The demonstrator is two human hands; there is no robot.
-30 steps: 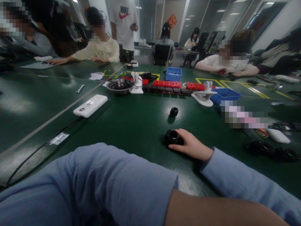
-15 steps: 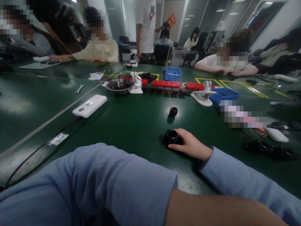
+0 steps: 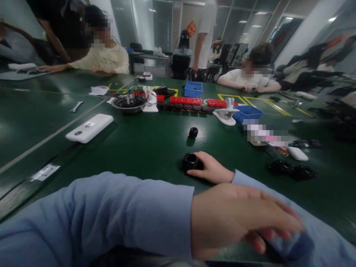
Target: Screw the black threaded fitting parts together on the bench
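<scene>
My right hand (image 3: 210, 167) rests on the green table (image 3: 144, 152) with its thumb and fingers around a squat black ring-shaped part (image 3: 190, 160), whose round opening faces up. A smaller black ring-shaped part (image 3: 193, 132) stands just beyond it, apart from the hand. My left hand (image 3: 241, 217) reaches across in front of me, over my right sleeve (image 3: 314, 218). Its fingers are partly spread and bent, somewhat blurred, and I see nothing held in them. Whether it touches the sleeve, I cannot tell.
At the left lie a white power bank (image 3: 90, 128) with a cable and a wrench (image 3: 77, 106). Red power strips (image 3: 185, 100), a metal bowl (image 3: 128, 104), white clips (image 3: 226, 113) and blue bins (image 3: 193, 89) line the back. More black rings (image 3: 292, 170) lie right. Several people sit opposite.
My left hand has come into view from the lower right, over my right forearm. My right hand keeps its hold on the ring. The view has turned right, and a standing person behind has moved right.
</scene>
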